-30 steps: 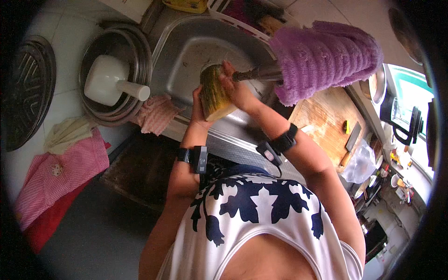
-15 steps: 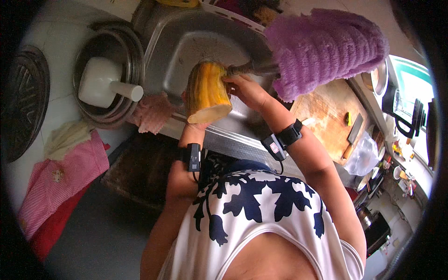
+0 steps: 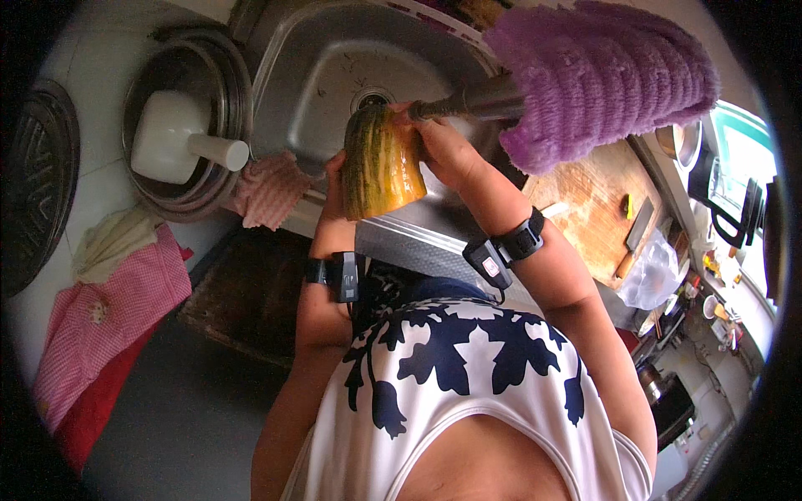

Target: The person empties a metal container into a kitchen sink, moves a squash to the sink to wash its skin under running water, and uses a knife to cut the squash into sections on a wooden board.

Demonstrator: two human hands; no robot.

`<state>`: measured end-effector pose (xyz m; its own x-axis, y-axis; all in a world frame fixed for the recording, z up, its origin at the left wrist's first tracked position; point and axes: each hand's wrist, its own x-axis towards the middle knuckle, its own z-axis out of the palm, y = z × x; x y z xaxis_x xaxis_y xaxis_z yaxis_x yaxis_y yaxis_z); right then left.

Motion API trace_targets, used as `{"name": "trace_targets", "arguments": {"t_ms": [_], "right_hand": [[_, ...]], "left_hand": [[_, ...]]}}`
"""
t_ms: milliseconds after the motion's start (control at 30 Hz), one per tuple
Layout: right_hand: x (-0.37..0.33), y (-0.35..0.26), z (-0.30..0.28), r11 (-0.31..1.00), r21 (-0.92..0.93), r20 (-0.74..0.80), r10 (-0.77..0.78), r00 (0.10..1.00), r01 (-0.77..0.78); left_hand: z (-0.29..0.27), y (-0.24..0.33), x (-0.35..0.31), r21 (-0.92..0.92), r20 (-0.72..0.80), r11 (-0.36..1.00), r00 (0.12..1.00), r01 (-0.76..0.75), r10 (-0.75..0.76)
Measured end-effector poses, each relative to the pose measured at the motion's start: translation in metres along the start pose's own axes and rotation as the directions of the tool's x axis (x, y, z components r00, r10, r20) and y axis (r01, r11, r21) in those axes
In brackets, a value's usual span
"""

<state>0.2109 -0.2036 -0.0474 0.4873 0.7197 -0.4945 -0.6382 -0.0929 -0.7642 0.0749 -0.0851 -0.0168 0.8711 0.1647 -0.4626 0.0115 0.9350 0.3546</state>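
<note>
Over the near part of the steel sink (image 3: 288, 125) I hold a cut piece of pumpkin (image 3: 383, 171), with yellow-orange ribbed skin streaked dark green, shiny as if wet. My left hand (image 3: 332, 188) is closed on its left side, the fingers mostly hidden behind it. On the upper right side my right hand (image 3: 445, 152) grips it, its fingertips by the pumpkin's top edge. Right beside those fingers is the tip of the grey faucet spout (image 3: 468, 102). A fluffy purple cloth (image 3: 606, 83) covers the faucet's other end.
Nested metal basins (image 3: 242, 100) with a white dipper (image 3: 171, 138) stand left of the sink. A pink rag (image 3: 269, 192) hangs at the sink's near left edge. To the right lie a wooden cutting board (image 3: 576, 213), a cleaver (image 3: 640, 225) and a clear plastic bag (image 3: 652, 271).
The pumpkin piece has turned in my hands: its pale cut face has gone out of sight and more green skin shows. The sink's drain has come into view above it.
</note>
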Motion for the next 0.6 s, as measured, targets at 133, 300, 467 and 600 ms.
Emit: {"name": "trace_targets", "arguments": {"t_ms": [133,300,467,600], "right_hand": [[-0.012,-0.017,0.013,0.989,-0.149,0.009,0.017,1.000,-0.016],[-0.019,-0.030,0.018,0.956,-0.291,0.017,0.043,0.999,-0.037],[-0.013,-0.019,0.018,0.999,-0.053,-0.035,-0.011,0.999,0.009],[-0.005,-0.008,0.014,0.941,-0.296,-0.029,-0.178,0.984,0.162]], "left_hand": [[-0.016,-0.005,0.001,-0.031,0.064,0.999,0.997,0.039,-0.037],[-0.006,-0.009,-0.002,-0.092,-0.008,0.995,0.999,0.032,-0.033],[-0.009,-0.006,0.002,-0.061,0.009,0.998,1.000,-0.018,0.019],[-0.004,-0.005,0.003,0.035,-0.049,0.999,0.999,-0.004,0.006]]}}
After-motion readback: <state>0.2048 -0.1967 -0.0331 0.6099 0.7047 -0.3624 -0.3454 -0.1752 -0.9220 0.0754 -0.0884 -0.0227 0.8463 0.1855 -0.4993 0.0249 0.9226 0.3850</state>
